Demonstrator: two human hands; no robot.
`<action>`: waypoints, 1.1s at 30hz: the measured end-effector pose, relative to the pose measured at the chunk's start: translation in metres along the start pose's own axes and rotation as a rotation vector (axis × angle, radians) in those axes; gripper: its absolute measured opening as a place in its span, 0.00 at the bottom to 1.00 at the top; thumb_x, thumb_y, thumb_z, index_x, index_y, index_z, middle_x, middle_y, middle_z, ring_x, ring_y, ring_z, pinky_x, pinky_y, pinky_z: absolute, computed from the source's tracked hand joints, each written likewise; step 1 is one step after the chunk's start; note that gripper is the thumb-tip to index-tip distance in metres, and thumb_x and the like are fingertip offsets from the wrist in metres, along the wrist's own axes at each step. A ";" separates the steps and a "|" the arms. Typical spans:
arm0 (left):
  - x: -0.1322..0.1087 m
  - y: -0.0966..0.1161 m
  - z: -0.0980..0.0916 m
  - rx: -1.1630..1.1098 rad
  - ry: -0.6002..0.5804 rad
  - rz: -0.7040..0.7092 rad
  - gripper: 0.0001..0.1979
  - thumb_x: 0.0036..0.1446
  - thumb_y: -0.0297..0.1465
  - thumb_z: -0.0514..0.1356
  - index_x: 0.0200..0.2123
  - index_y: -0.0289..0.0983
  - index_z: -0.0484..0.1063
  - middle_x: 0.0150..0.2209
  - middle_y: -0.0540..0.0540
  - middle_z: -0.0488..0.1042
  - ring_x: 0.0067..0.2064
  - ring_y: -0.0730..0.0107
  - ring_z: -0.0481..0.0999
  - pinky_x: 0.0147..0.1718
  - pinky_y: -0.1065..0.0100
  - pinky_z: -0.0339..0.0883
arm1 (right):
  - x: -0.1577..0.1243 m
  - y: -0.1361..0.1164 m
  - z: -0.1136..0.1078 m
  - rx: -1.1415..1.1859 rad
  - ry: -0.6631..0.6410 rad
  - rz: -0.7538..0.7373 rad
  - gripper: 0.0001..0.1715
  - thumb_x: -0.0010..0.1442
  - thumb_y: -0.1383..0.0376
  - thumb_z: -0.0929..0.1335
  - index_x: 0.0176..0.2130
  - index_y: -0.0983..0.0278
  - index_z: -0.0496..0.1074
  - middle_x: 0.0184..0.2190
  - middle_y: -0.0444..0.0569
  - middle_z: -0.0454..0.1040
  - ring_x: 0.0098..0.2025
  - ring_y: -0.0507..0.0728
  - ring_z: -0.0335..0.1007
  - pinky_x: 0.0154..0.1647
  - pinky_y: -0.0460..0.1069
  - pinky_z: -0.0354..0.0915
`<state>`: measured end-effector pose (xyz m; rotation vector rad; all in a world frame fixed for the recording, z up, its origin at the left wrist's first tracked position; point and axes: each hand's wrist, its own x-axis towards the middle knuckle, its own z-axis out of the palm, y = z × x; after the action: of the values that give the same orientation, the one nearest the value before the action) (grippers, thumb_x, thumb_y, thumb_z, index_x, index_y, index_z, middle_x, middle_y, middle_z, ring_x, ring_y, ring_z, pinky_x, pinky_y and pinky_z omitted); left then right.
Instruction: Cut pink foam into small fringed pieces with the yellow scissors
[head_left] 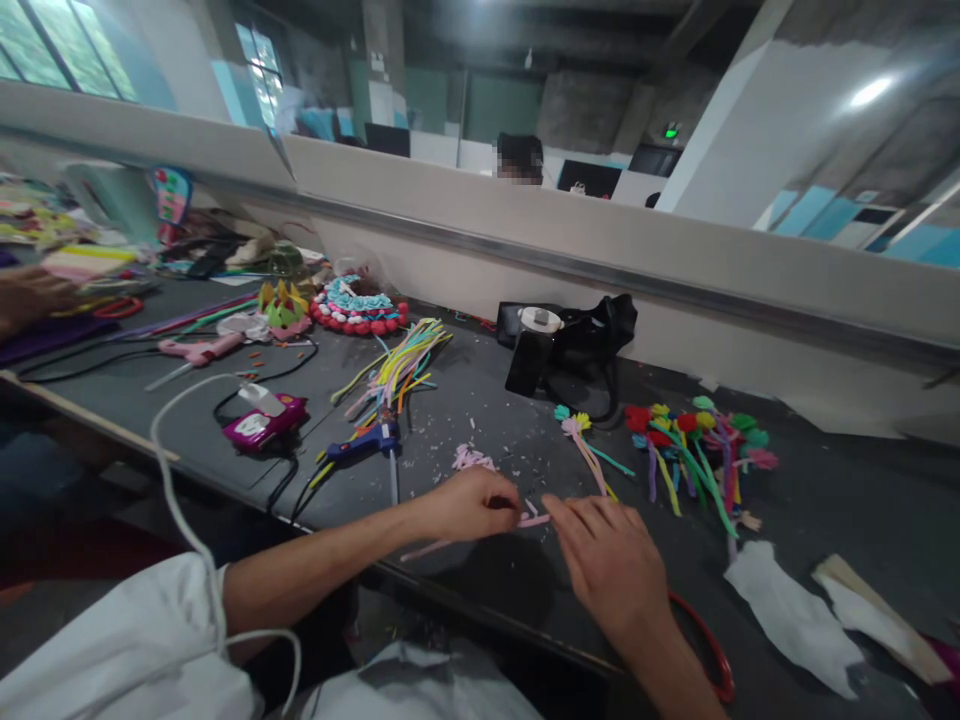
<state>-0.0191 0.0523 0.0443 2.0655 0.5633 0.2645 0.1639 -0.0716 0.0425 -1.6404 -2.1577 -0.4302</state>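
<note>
My left hand (474, 505) is closed, its fingers pinched on a thin pink pipe cleaner (535, 521) low over the front of the dark table. The strip shows between both hands, and a pink length extends out to the left below my left wrist. My right hand (606, 548) is closed at the strip's right end, its fingertips pressed together. Just behind my left hand lies a small pile of short pink pieces (472, 458). A red scissor handle (705, 645) shows beside my right forearm.
A blue glue gun (365, 441) and pipe cleaner bundle (401, 365) lie left of centre. Pipe cleaner flowers (686, 430) and white paper (795, 610) are at right. A purple power strip (266, 422) and white cable (169, 480) lie left. Another person's hand (34, 298) is at far left.
</note>
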 end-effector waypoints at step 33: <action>-0.048 0.005 0.025 0.070 -0.094 0.195 0.07 0.54 0.23 0.56 0.27 0.35 0.73 0.25 0.50 0.72 0.30 0.74 0.69 0.30 0.76 0.59 | -0.028 -0.043 0.017 0.496 -0.153 0.023 0.15 0.69 0.66 0.56 0.32 0.61 0.65 0.28 0.44 0.70 0.31 0.53 0.65 0.33 0.48 0.55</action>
<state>-0.0492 0.0078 0.0369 2.1914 0.3186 0.2625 0.1273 -0.0983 0.0137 -1.4453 -2.1226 0.2345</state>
